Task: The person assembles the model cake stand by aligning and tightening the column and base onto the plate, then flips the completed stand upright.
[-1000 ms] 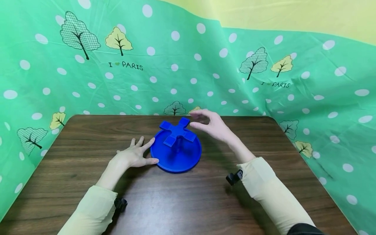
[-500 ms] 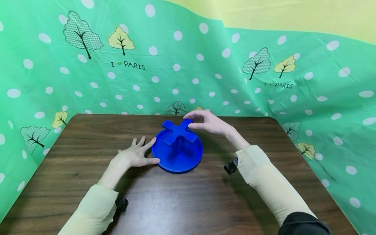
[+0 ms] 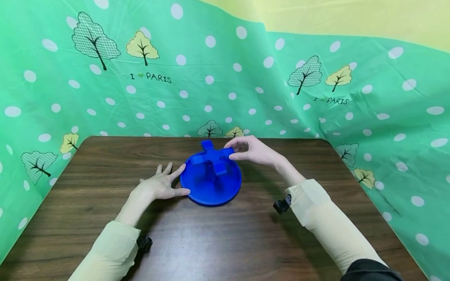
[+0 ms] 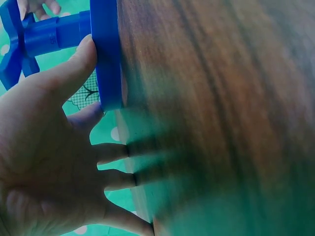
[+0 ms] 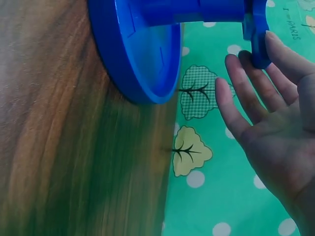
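Observation:
A round blue base (image 3: 211,195) with a raised rim stands on the table. From its middle rises a blue post (image 4: 47,37), topped by a blue cross-shaped piece (image 3: 212,157) with flared arm ends. My left hand (image 3: 158,187) lies spread at the left of the base, its thumb and index finger touching the rim. My right hand (image 3: 258,151) reaches in from the right and pinches the end of one cross arm. In the right wrist view, the thumb of the right hand (image 5: 280,113) lies on one face of that arm, with fingertips on the other side.
The dark wood table (image 3: 211,246) surrounds the base, its far edge close behind. A green dotted cloth (image 3: 228,78) with printed trees hangs at the back and sides. A small black device sits at each wrist, including the right wrist device (image 3: 282,205).
My right hand has closed in on a cross arm, then moved slightly right and nearer. The cross top has turned clockwise seen from above. My left hand and the base stay in place.

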`<move>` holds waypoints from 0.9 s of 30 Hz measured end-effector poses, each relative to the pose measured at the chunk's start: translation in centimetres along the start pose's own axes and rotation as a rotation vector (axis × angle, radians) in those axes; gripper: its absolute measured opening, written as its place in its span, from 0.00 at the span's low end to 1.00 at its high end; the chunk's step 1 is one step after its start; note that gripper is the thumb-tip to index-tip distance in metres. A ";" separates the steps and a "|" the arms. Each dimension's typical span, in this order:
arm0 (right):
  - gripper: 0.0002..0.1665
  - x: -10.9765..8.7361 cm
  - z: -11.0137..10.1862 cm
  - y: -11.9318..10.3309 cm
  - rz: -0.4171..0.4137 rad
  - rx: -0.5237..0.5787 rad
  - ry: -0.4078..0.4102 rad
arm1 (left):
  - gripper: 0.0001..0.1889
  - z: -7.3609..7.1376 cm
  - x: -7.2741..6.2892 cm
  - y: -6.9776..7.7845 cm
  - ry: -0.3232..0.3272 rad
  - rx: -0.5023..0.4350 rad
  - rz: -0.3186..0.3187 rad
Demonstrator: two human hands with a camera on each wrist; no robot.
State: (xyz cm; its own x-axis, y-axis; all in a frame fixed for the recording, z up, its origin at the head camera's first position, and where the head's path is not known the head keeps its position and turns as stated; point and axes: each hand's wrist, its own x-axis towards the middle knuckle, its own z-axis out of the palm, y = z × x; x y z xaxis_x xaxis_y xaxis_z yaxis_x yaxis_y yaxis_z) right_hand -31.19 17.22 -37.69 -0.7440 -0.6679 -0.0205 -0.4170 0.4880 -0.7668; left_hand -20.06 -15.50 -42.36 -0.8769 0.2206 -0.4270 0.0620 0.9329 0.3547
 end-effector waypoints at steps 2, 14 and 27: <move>0.20 -0.5 0.0 0.0 0.008 -0.007 -0.010 | 0.50 0.0 -0.1 0.0 -0.002 -0.001 0.001; 0.20 -3.3 2.1 -0.7 -0.017 -0.004 0.085 | 0.51 0.0 -0.1 0.0 -0.012 -0.008 -0.004; 0.14 -4.2 3.1 -1.6 -0.138 -0.085 0.246 | 0.51 0.0 0.0 0.1 -0.015 -0.006 -0.006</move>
State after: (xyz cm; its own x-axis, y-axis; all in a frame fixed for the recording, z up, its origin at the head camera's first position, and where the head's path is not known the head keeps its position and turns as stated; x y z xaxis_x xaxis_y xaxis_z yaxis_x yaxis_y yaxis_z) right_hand -25.77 17.49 -38.35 -0.7770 -0.5798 0.2450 -0.5579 0.4540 -0.6947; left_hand -20.05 -15.41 -42.27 -0.8698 0.2196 -0.4419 0.0540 0.9325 0.3571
